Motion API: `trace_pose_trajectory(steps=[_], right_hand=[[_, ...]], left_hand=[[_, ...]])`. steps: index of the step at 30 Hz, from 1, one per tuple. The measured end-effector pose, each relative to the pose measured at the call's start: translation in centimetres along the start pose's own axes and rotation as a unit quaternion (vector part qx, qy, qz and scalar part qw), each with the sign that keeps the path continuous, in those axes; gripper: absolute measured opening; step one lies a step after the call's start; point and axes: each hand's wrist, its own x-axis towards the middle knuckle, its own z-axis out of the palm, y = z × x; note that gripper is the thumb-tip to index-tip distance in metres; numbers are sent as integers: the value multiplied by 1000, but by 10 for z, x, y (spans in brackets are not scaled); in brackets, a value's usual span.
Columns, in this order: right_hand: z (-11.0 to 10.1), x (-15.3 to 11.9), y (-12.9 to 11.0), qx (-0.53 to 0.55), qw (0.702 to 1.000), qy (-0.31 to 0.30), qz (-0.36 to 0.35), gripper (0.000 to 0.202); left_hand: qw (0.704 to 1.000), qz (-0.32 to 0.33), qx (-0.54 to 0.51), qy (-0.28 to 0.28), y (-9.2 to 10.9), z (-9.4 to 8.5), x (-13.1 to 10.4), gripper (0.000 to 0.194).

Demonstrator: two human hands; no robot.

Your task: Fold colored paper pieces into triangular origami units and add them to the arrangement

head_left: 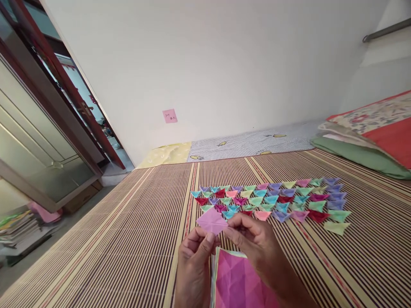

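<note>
A small piece of folded pink paper [212,220], diamond-shaped with a crease across its middle, is held up between my two hands. My left hand [197,252] pinches its lower edge, thumb on the near face. At its right corner, the thumb and forefinger of my right hand [252,237] close on the paper. Below them lies a stack of square paper sheets [237,280], a magenta-pink creased one on top, partly hidden by my right hand and wrist. Just beyond my hands, several rows of small folded paper boats [269,199] in many colours stand on the mat.
A striped woven mat [128,239] covers the bed. Folded bedding [379,137] is piled at the far right. Patterned cloth [244,143] runs along the wall, where a pink note [170,116] is stuck. A glass-panelled door [35,132] and stacked papers [22,229] are at left.
</note>
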Motion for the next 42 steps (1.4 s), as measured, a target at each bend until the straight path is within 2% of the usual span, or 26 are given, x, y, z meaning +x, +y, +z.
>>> trace_pose_trajectory(steps=[5, 11, 18, 24, 30, 34, 38, 42], right_hand=[[-6, 0, 0, 26, 1000, 0, 14, 22], [-11, 2, -1, 14, 999, 45, -9, 33], [-10, 2, -6, 40, 999, -18, 22, 23], [-3, 1, 2, -43, 995, 29, -81, 19], [-2, -1, 4, -116, 976, 55, -176, 18], [-2, -2, -1, -101, 981, 49, -161, 19], [0, -3, -3, -78, 986, 60, -134, 13], [2, -3, -5, -58, 992, 39, -107, 12]], left_hand=[[1000, 5, 8, -7, -7, 11, 5, 20], [997, -10, 69, -32, -9, 16, 9, 20], [984, 28, 174, -38, -6, 13, 10, 24], [977, 63, 196, 51, -4, 17, 3, 27], [983, 93, 153, 49, 6, 15, -2, 19], [980, 111, 162, 36, 10, 11, -1, 14], [965, 165, 204, 31, 12, 8, 0, 11], [954, 191, 231, 31, 12, 10, -1, 10]])
